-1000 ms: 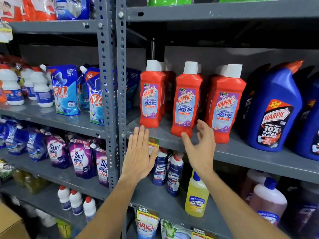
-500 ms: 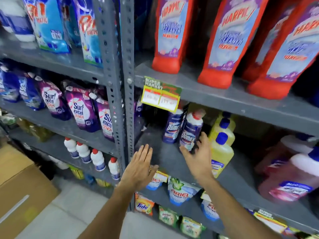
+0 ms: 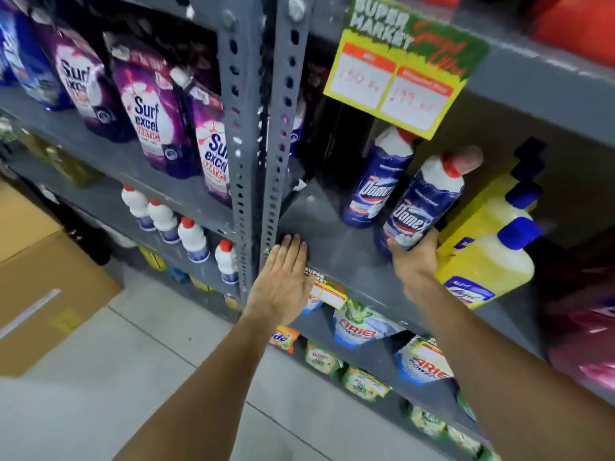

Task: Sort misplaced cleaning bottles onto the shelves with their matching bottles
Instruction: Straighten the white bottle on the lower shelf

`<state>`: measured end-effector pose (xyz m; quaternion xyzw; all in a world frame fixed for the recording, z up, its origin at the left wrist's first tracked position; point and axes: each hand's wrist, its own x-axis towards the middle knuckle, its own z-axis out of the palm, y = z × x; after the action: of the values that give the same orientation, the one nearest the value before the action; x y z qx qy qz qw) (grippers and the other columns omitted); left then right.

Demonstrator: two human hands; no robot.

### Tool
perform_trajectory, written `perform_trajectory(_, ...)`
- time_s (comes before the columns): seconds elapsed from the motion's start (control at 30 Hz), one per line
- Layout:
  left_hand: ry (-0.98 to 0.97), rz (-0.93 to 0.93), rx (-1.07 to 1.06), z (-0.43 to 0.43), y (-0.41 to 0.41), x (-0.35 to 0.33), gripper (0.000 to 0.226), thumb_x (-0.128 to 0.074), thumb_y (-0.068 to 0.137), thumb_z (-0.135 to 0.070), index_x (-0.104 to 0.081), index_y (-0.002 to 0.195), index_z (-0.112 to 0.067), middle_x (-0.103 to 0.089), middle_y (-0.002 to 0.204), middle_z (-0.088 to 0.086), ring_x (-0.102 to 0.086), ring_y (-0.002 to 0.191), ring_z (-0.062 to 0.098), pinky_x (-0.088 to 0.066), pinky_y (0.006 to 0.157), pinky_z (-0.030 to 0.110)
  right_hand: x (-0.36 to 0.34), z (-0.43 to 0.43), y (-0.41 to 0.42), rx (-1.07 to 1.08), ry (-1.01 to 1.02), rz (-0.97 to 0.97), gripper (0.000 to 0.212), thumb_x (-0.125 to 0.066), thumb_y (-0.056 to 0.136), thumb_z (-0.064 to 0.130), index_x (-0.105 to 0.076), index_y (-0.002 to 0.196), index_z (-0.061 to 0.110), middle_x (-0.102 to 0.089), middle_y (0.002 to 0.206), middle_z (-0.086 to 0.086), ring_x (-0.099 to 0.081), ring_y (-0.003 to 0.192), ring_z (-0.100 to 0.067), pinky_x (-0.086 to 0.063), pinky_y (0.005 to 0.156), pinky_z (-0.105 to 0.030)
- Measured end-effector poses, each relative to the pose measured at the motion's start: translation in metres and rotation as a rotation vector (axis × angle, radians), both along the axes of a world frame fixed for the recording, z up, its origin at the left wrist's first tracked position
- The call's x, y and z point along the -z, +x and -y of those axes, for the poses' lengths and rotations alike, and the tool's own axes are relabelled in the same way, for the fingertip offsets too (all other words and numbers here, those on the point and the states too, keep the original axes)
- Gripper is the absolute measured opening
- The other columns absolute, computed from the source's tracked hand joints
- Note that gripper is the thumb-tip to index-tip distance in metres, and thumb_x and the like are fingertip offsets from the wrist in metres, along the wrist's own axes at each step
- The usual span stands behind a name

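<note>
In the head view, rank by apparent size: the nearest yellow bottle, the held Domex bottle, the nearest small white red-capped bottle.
1. Nearest yellow bottle, though closeness to the camera inflates it.
2. Domex bottle in the right hand.
3. Small white bottle.

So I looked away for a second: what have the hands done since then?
The right hand dropped from the red bottles' shelf and gripped the front Domex bottle. The left hand came down flat onto that shelf's edge. The other Domex bottle stayed put.

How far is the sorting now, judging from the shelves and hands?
Done: nothing visibly re-shelved. In hand: the right hand grips the front Domex bottle at its base, beside yellow bottles; the left hand lies flat on the shelf edge. Left: moving it to matching bottles.
</note>
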<state>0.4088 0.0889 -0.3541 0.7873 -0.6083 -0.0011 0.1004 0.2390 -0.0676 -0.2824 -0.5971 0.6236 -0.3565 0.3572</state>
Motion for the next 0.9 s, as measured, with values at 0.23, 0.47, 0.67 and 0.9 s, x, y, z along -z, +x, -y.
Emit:
perform_trajectory(0.23,-0.053,-0.012,-0.046,0.0,-0.005,0.01,0.065,-0.017,0.104,-0.041,-0.011,0.154,0.0,-0.012,0.164,0.018,-0.003,0.153,0.031,-0.005,0.125,0.045,0.012,-0.016,-0.006,-0.193,-0.068,-0.067,0.06,-0.079,0.089,0.023,-0.048,0.14,0.017,-0.068,0.134,-0.006,-0.065,0.119,-0.026,-0.051,0.1,-0.038)
perform_trajectory(0.47,-0.065,0.01,-0.038,0.001,-0.004,0.011,0.064,-0.016,0.104,-0.041,-0.014,0.154,-0.001,-0.015,0.164,0.017,-0.005,0.153,0.029,-0.006,0.125,0.044,0.008,-0.026,0.012,-0.392,0.007,-0.002,0.06,-0.079,0.088,0.02,-0.048,0.14,0.018,-0.064,0.133,0.004,-0.062,0.114,-0.011,-0.049,0.094,-0.026)
perform_trajectory(0.67,-0.072,0.025,0.001,0.004,-0.001,0.01,0.061,-0.022,0.104,-0.038,-0.023,0.152,-0.001,-0.024,0.162,0.017,-0.013,0.152,0.029,-0.01,0.125,0.045,0.007,-0.026,0.023,-0.425,0.016,0.029,0.061,-0.077,0.09,0.02,-0.046,0.142,0.016,-0.061,0.14,0.001,-0.057,0.118,-0.006,-0.045,0.078,-0.005)
perform_trajectory(0.9,-0.079,0.01,0.003,0.004,-0.001,0.008,0.061,-0.021,0.105,-0.039,-0.023,0.153,-0.001,-0.025,0.161,0.016,-0.014,0.152,0.028,-0.01,0.125,0.044,0.005,-0.022,0.03,-0.431,0.016,0.002,0.062,-0.075,0.091,0.022,-0.044,0.144,0.016,-0.06,0.145,-0.003,-0.054,0.12,-0.006,-0.044,0.082,-0.014)
